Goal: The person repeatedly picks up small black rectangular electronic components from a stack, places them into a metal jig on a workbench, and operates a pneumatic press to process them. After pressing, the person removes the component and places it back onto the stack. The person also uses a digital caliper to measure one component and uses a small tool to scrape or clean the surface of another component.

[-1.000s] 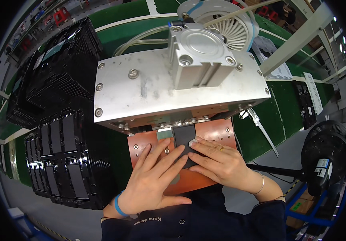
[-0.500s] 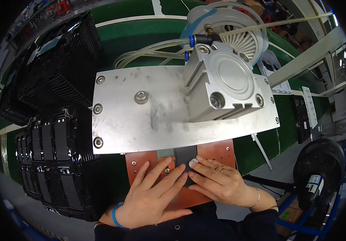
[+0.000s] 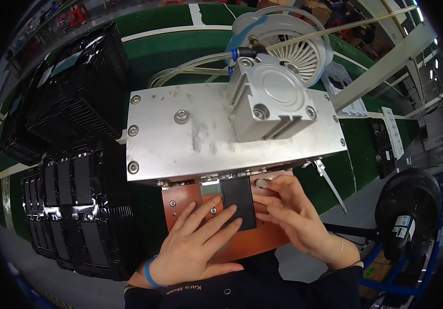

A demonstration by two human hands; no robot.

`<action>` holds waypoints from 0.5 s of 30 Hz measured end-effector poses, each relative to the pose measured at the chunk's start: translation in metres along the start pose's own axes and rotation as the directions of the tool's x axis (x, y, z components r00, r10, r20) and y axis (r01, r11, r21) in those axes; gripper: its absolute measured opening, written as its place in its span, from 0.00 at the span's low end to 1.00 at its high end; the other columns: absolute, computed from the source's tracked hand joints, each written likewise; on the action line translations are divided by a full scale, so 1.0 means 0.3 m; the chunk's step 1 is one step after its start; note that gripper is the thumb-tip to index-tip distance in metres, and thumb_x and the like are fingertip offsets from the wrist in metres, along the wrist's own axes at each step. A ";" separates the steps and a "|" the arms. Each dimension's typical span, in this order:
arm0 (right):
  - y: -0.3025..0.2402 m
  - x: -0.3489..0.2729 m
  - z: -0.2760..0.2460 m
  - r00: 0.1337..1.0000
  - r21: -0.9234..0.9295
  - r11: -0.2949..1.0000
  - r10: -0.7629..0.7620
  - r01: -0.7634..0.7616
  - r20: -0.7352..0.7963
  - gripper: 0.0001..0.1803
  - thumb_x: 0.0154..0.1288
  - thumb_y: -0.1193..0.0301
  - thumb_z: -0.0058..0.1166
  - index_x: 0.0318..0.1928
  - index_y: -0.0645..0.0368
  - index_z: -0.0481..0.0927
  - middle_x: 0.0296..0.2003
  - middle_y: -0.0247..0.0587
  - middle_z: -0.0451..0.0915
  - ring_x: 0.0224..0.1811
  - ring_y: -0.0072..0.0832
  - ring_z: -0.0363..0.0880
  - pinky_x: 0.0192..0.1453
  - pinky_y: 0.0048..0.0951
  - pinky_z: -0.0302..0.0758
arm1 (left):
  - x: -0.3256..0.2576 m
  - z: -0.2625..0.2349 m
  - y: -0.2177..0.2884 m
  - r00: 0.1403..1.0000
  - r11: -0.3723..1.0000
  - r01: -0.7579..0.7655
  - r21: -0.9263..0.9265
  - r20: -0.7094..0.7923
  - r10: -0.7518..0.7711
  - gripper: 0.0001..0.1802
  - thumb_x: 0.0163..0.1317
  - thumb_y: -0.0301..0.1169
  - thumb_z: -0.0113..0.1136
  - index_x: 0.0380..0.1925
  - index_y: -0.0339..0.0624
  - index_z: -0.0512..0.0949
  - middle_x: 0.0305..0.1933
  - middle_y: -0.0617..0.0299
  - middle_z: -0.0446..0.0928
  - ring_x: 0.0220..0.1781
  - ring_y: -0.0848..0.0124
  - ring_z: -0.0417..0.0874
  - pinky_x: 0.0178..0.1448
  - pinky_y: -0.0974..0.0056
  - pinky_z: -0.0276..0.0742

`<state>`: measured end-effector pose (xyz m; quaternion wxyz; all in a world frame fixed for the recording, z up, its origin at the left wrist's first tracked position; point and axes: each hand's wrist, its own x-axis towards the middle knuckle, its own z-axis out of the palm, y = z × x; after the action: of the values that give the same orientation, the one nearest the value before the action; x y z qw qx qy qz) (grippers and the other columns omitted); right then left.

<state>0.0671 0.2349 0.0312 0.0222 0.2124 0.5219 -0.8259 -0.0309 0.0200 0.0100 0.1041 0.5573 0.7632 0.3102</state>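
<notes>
A flat black rectangular piece lies on the orange-brown base of a metal press fixture, its far end by the silver top block. My left hand is open, fingers spread over the base, with its fingertips on the near left part of the black piece. Along the piece's right edge, my right hand has loosely bent fingers, apart from one another. At one of its fingertips is a small white round cover or pad; I cannot tell which.
A silver air cylinder with clear hoses tops the fixture. Black tray stacks stand at the left, several dark pieces in the nearest. Behind is a white-and-blue fan; a caliper-like metal tool and black round machine are at right.
My right hand has moved off the black piece to its right, and its fingers have bent. More of the black piece shows. My left hand stays about where it was.
</notes>
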 end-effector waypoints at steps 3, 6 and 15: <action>-0.016 0.047 0.005 0.999 -0.256 0.966 0.034 -0.043 -0.039 0.26 0.64 0.82 0.57 0.58 0.55 0.61 0.50 0.41 0.72 0.53 0.25 0.78 0.54 0.24 0.76 | -0.003 0.000 -0.005 0.998 0.998 -0.046 -0.049 -0.049 0.043 0.36 0.52 0.56 0.68 0.54 0.43 0.78 0.65 0.53 0.71 0.70 0.52 0.66 0.68 0.43 0.63; 0.015 0.045 -0.014 0.996 -0.345 0.935 -0.082 0.082 0.015 0.26 0.62 0.84 0.58 0.57 0.58 0.63 0.42 0.39 0.76 0.45 0.23 0.81 0.49 0.21 0.78 | -0.016 0.013 0.000 0.979 0.998 -0.051 -0.028 -0.201 0.045 0.35 0.50 0.52 0.71 0.54 0.42 0.79 0.64 0.49 0.71 0.66 0.50 0.69 0.66 0.44 0.65; 0.080 -0.102 0.069 0.944 -0.269 0.905 -0.307 0.329 0.119 0.29 0.62 0.88 0.56 0.63 0.65 0.66 0.44 0.49 0.81 0.47 0.28 0.83 0.52 0.25 0.80 | -0.046 0.046 0.103 0.838 0.818 0.145 -0.557 -0.371 -0.401 0.18 0.54 0.30 0.73 0.44 0.34 0.82 0.24 0.60 0.80 0.16 0.78 0.76 0.21 0.73 0.71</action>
<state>0.0942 0.2003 0.0298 -0.0629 0.0883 0.6619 -0.7417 0.0053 0.0182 0.0147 0.1027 0.2977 0.7299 0.6067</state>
